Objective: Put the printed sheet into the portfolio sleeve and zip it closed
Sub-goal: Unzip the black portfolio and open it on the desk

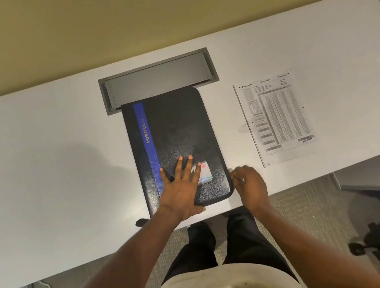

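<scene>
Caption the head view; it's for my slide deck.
Left hand steadies closed portfolio; printed sheet waits beside it.

A white counter (61, 166) carries a black portfolio (181, 130) at its middle and a printed sheet (278, 115) lying apart to the right.
</scene>
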